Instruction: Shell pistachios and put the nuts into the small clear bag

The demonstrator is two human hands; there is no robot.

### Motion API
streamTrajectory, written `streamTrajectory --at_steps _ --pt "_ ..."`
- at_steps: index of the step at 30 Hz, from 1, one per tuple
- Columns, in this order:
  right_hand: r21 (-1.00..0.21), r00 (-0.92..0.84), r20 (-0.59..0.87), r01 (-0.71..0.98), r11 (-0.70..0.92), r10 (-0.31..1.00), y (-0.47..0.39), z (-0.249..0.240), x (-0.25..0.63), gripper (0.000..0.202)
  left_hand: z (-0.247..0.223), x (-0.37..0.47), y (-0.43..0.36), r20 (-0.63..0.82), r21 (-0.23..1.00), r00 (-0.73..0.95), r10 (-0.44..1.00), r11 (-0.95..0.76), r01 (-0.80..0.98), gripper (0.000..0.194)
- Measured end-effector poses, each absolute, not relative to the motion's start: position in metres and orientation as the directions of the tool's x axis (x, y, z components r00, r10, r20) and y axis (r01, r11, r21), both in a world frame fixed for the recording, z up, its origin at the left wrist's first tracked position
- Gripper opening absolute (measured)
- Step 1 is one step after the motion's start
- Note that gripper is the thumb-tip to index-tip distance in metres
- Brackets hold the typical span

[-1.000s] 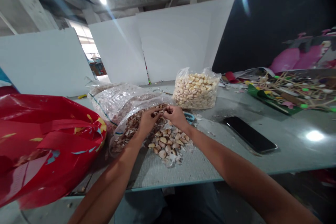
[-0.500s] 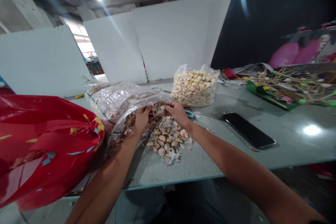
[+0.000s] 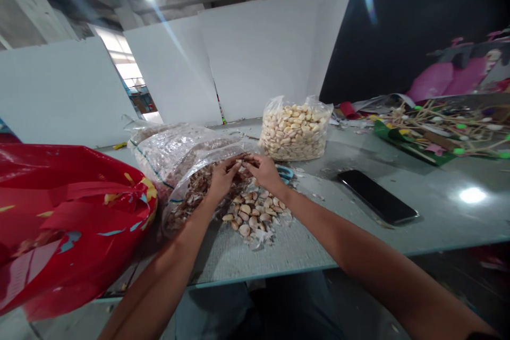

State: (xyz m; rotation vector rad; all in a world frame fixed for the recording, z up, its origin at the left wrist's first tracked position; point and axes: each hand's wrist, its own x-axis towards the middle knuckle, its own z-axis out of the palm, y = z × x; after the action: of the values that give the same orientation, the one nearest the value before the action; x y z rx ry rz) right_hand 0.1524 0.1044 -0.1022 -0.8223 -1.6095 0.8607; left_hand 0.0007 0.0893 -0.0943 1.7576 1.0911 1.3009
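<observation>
My left hand [image 3: 222, 179] and my right hand [image 3: 263, 172] meet fingertip to fingertip at the mouth of a clear plastic bag [image 3: 187, 150] full of brown garlic skins [image 3: 194, 191]. Both are closed in a pinch around a small pale piece that looks like a garlic clove, mostly hidden by the fingers. Just below my right wrist lies a loose pile of unpeeled garlic cloves [image 3: 253, 211] with bits of papery skin. Behind my right hand, a clear bag of peeled garlic cloves [image 3: 295, 133] stands upright. Blue scissor-like handles [image 3: 285, 172] show partly beside my right wrist.
A red plastic bag [image 3: 75, 212] bulges over the table's left side. On the right lies a black phone [image 3: 376, 196]. Beyond it are sticks with coloured tips [image 3: 450, 122] and pink bottles [image 3: 432, 82]. White panels [image 3: 271, 53] stand behind the table [image 3: 311, 244].
My right hand has moved left and my left hand slightly right, so their fingertips now meet. The bags, pile and phone stay put.
</observation>
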Motion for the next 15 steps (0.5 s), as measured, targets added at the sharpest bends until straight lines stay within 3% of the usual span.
streamTrajectory --at_steps 5,15 --pt "-0.899 -0.175 0.422 0.050 0.436 0.890 0.110 -0.109 0.151 0.022 -0.095 -0.003 0.093 0.541 0.693 0.157 0.826 -0.544 0.473 0.035" --pt "-0.918 -0.190 0.394 -0.026 0.397 0.899 0.106 -0.105 0.151 0.021 -0.096 -0.014 0.096 0.582 0.551 0.261 0.770 -0.610 0.570 0.035"
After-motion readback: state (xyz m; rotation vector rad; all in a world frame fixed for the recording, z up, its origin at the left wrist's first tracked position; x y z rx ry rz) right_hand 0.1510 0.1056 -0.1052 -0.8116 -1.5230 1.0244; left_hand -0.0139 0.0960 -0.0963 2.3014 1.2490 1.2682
